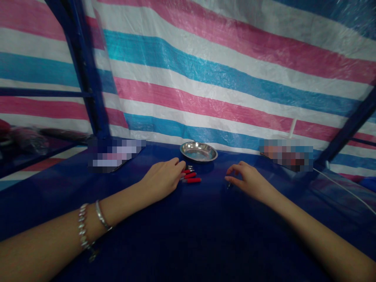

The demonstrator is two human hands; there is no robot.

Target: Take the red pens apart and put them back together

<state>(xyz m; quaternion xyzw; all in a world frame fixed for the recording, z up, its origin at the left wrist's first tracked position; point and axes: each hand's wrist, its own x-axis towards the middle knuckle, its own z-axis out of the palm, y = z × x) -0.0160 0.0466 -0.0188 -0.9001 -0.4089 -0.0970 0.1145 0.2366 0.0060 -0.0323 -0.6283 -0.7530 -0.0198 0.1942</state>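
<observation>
My left hand (pixel 163 178) lies on the dark blue table cover, fingers curled together, its fingertips touching a small cluster of red-sleeved clips (pixel 190 176). My right hand (pixel 246 178) rests a short way to the right, thumb and forefinger pinched on a tiny dark piece (pixel 228 184) that I cannot make out. A shallow round steel dish (pixel 199 151) stands just behind the clips, between the two hands, with nothing showing inside it. Two bracelets circle my left wrist.
A pink, white and blue striped tarpaulin (pixel 223 78) hangs right behind the table. Dark blue metal frame posts (pixel 85 70) rise at left and right. A white cable (pixel 343 188) runs over the table's right side. Dim objects sit on a shelf at far left.
</observation>
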